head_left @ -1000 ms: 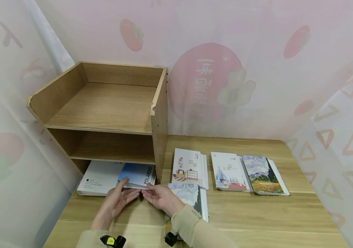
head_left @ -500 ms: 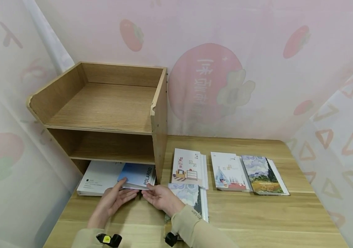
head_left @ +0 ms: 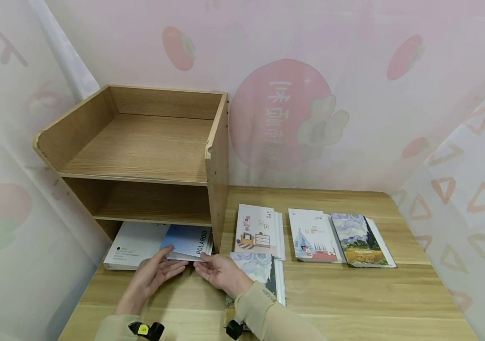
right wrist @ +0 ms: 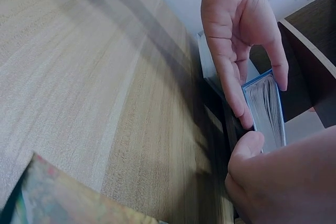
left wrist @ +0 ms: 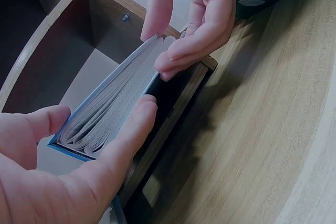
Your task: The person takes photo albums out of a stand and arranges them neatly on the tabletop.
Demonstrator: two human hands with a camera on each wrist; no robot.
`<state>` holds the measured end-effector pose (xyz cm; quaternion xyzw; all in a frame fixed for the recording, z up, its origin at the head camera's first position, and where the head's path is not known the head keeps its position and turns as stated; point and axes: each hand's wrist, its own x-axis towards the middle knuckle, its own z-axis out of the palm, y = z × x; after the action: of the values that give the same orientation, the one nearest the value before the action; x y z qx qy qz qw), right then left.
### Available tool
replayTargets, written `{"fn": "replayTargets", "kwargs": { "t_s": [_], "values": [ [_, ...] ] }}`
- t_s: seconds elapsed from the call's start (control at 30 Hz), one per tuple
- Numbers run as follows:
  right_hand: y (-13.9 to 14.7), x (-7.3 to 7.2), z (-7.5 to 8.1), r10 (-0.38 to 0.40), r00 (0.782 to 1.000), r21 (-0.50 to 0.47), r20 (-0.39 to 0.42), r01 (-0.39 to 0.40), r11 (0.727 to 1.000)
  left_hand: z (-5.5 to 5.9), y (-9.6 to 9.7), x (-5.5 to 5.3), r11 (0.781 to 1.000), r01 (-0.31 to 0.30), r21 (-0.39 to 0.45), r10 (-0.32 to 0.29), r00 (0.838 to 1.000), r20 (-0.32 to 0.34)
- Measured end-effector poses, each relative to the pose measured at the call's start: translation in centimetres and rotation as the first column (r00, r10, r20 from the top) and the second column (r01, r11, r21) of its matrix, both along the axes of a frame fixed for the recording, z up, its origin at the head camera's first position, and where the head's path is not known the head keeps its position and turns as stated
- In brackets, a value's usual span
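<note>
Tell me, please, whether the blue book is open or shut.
The blue book is shut: both wrist views show its pages lying between the covers.

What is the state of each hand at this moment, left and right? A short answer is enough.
Left hand: closed, holding the blue book between thumb and fingers.
Right hand: closed, holding the same book by its other corner.

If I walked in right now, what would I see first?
Probably the big wooden shelf at the left of the table. Next, the left hand and right hand, holding a blue POLAROID book at the shelf's bottom opening. The big pink circle on the backdrop behind stands out too.
</note>
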<state>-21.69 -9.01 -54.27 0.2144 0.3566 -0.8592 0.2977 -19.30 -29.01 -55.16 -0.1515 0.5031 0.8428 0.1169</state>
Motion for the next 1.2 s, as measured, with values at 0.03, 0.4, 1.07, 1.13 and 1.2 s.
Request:
{"fn": "replayTargets", "kwargs": {
  "t_s": [0.03,0.4,1.07,1.13,1.2],
  "values": [
    [-0.01,0.02,0.01,-0.001,1.000,0.001,-0.001,0.001,1.000,0.00,0.00,0.02,1.000,-0.002,0.002,0.002,1.000,0.000],
    [0.19,0.10,0.51,0.000,1.000,-0.006,0.005,0.000,1.000,0.00,-0.13,-0.25,1.000,-0.008,0.026,0.008,1.000,0.013],
    [0.68,0.22,0.82,0.027,1.000,0.040,-0.013,-0.027,0.999,-0.19,-0.14,-0.14,1.000,-0.012,0.024,0.011,0.999,0.030],
    [0.84,0.27,0.91,0.026,1.000,0.046,-0.016,-0.025,0.999,-0.18,-0.15,-0.10,0.999,-0.007,0.033,0.006,1.000,0.028],
    [0.94,0.34,1.01,0.024,1.000,0.053,-0.014,-0.023,0.998,-0.07,-0.12,-0.04,0.999,0.000,0.034,0.000,1.000,0.017]
  ]
}}
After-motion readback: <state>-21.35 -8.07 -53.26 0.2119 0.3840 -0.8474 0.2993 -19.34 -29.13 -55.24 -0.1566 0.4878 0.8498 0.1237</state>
